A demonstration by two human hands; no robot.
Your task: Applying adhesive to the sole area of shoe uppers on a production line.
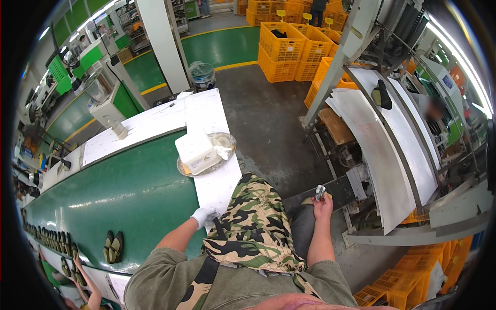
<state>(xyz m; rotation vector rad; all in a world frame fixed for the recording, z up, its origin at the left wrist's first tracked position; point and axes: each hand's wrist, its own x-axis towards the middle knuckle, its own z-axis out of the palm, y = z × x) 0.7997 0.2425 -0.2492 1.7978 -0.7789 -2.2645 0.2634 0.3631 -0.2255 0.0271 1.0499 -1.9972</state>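
Olive short-sleeved shirt (pixel 166 276), camouflage apron (pixel 254 206), white-gloved left hand (pixel 204 216)

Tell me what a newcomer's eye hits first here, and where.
A camouflage-print cloth apron, lower centre, between a white-gloved left hand by a flat white tabletop and a bare right hand holding a small silvery object. Left of it lies a broad, glossy green surface; beyond, at upper right of centre, stand stacked orange plastic crates.

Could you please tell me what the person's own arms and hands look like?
The left hand wears a white glove that ends at the wrist; the right hand is bare. Both forearms are uncovered, below short, plain olive-grey sleeves.
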